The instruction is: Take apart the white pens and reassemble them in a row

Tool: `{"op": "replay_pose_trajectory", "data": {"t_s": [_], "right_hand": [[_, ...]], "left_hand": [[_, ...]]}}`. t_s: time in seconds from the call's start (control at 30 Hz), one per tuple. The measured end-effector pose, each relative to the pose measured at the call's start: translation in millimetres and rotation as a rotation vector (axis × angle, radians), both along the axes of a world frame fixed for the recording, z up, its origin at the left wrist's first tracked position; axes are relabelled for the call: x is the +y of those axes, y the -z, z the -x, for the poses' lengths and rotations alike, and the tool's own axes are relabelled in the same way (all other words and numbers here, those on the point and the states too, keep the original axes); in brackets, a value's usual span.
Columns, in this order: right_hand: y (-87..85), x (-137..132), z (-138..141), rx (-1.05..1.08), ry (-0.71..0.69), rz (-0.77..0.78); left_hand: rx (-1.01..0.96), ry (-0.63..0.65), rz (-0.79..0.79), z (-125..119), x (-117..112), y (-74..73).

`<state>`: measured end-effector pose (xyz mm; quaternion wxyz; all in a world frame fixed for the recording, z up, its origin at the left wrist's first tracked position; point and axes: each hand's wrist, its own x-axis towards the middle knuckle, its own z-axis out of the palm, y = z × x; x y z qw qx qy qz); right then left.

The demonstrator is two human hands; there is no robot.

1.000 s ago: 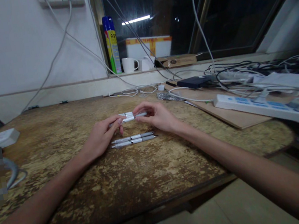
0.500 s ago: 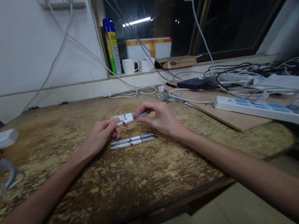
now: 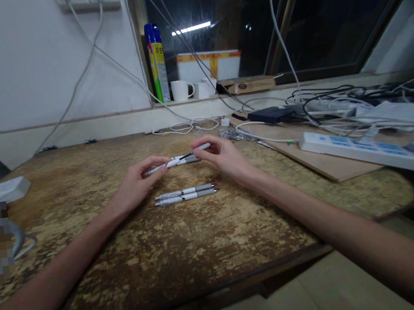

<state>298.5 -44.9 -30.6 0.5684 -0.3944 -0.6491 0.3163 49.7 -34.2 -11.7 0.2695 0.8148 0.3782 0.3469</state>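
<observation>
My left hand is closed, pinching the white barrel of a pen taken apart. Between thumb and fingers, my right hand grips the pen's grey front part. A thin dark refill bridges the gap between the two parts. Just behind and below them, at least one more white-and-grey pen lies on the table, partly covered by my hands. Closer to me, two whole pens rest side by side, their grey ends to the right.
The worn wooden table carries a brown board at right, with a white power strip and tangled cables. A plastic bag lies behind my right hand. Another power strip sits at left. A spray can and mug stand on the sill.
The pen between my hands has come apart. My right hand has drawn the front part up and right, exposing the dark refill, while my left hand keeps the barrel.
</observation>
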Motion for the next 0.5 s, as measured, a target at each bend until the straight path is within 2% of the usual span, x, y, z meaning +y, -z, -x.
{"op": "replay_pose_trajectory", "data": {"t_s": [0.23,0.5], "right_hand": [[-2.9,-0.9,-4.3,0.034,0.045,0.094],[-4.4,-2.6,-6.6,0.133,0.011,0.153]], "left_hand": [[-0.019,-0.092,0.008,3.3,3.1,0.3],[-0.025,-0.109,-0.017,3.9,1.9,-1.6]]}}
